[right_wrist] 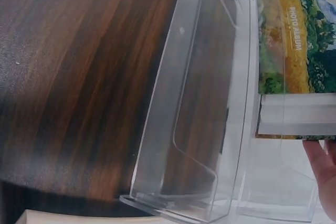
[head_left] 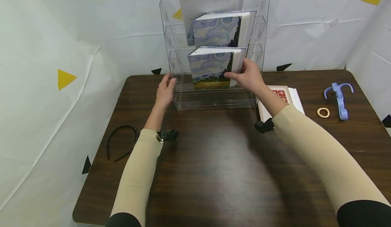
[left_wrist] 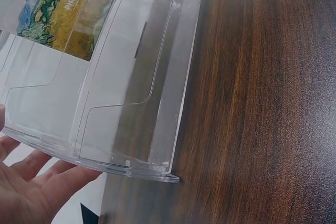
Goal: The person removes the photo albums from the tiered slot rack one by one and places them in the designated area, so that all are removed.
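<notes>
A clear acrylic tiered rack (head_left: pixel 213 103) stands upright at the back of the table. My left hand (head_left: pixel 166 90) holds its left side edge; in the left wrist view the fingers (left_wrist: pixel 65 184) lie along the outside of that edge. My right hand (head_left: pixel 248 75) grips a photo album (head_left: pixel 210 69) with a painted landscape cover, the thumb on its front near the right edge. This album sits in a lower tier of the rack. A matching album (head_left: pixel 215 31) stands in the tier above, and a larger white book (head_left: pixel 204 2) is at the top.
Right of the rack lies a beige book with red print (head_left: pixel 281 92), partly under my right forearm. Farther right are a wooden ring (head_left: pixel 323 112) and a blue plastic hook (head_left: pixel 339 99). A black headband (head_left: pixel 122 126) lies at left. White sheeting (head_left: pixel 128 13) hangs behind.
</notes>
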{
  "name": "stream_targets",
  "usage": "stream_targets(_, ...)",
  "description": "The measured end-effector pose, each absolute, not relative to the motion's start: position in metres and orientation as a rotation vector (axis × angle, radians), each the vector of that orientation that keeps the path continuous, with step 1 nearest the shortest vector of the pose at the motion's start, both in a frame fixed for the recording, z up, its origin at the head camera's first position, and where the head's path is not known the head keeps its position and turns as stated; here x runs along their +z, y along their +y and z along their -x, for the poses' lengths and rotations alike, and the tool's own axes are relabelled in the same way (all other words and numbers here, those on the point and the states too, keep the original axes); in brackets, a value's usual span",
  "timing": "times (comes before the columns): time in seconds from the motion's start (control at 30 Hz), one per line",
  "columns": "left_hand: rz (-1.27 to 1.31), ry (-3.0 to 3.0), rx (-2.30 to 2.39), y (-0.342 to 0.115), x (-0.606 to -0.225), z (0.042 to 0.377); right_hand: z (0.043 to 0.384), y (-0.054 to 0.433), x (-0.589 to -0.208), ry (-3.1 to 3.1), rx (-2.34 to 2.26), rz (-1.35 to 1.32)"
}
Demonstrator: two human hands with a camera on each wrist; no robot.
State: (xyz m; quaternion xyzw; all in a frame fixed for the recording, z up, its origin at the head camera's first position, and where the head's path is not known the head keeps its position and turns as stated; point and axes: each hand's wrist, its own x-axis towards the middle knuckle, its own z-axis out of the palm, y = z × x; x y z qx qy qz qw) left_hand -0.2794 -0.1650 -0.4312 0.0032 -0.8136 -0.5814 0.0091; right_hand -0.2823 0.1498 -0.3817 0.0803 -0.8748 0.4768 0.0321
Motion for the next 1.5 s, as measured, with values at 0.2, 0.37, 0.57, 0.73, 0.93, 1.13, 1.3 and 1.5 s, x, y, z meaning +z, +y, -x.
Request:
stream_targets(0.2,-0.023,-2.566,-1.82,-0.165,-0.432,0.281,0.281,0.15,-0.379,-2.666,1.472,-0.258)
stream_targets(0.37,-0.026,-2.578,-1.816,-0.164,-0.43,0.28,0.278,0.151,-0.37,-2.659,1.456,-0.282)
stream_targets(0.57,-0.025,-2.572,-1.834,-0.162,-0.428,0.279,0.27,0.163,-0.354,-2.609,1.457,-0.263)
stream_targets(0.73,-0.022,-2.561,-1.853,-0.162,-0.428,0.279,0.252,0.185,-0.338,-2.483,1.618,-0.211)
stream_targets(0.93,-0.019,-2.559,-1.874,-0.164,-0.426,0.278,0.211,0.228,-0.337,-2.4,1.824,-0.068)
stream_targets(1.13,-0.025,-2.559,-1.861,-0.166,-0.424,0.274,0.156,0.279,-0.372,-2.558,1.885,0.133)
stream_targets(1.3,-0.019,-2.562,-1.843,-0.165,-0.425,0.274,0.111,0.326,-0.412,-2.738,1.954,0.216)
stream_targets(1.5,-0.032,-2.573,-1.857,-0.165,-0.426,0.275,0.066,0.371,-0.448,-2.949,2.114,0.34)
